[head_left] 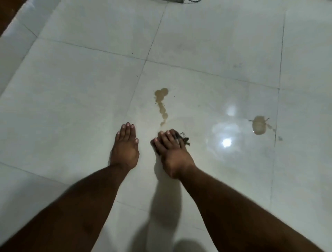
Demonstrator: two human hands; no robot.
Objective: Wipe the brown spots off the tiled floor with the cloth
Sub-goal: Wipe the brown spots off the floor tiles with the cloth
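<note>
A chain of brown spots (pixel 162 104) runs down the pale tiled floor (pixel 89 81) at the centre. A second, rounder brown spot (pixel 259 125) lies to the right. My right hand (pixel 170 149) presses flat on a dark cloth (pixel 183 139), just below the lowest spot of the chain. Only a frayed edge of the cloth shows past my fingers. My left hand (pixel 125 145) rests flat on the bare tile to the left, fingers straight, holding nothing.
Glare from a lamp (pixel 226 143) shines on the tile between the two stains. A dark wooden edge (pixel 7 16) borders the floor at the far left. A grey object with a cable (pixel 177 1) sits at the top edge.
</note>
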